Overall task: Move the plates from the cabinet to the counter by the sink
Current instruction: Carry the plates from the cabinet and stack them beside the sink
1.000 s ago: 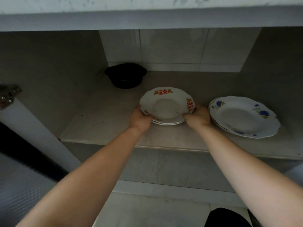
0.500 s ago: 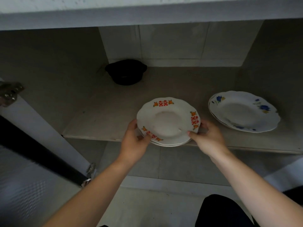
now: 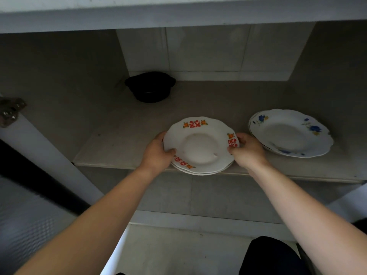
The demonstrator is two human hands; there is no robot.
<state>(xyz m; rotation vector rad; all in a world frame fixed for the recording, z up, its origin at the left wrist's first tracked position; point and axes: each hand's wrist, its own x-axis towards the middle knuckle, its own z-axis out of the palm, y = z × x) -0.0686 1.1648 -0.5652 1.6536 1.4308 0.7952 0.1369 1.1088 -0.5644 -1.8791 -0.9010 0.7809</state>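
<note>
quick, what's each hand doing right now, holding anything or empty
Left hand: closed on the left rim of the stack of white plates with red and orange motifs.
Right hand: closed on the same stack's right rim.

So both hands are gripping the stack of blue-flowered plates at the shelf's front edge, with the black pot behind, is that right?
Not quite: in the head view, the left hand and right hand grip the red-patterned plates. The blue-flowered plates lie untouched to the right. The black pot does sit behind.
</note>
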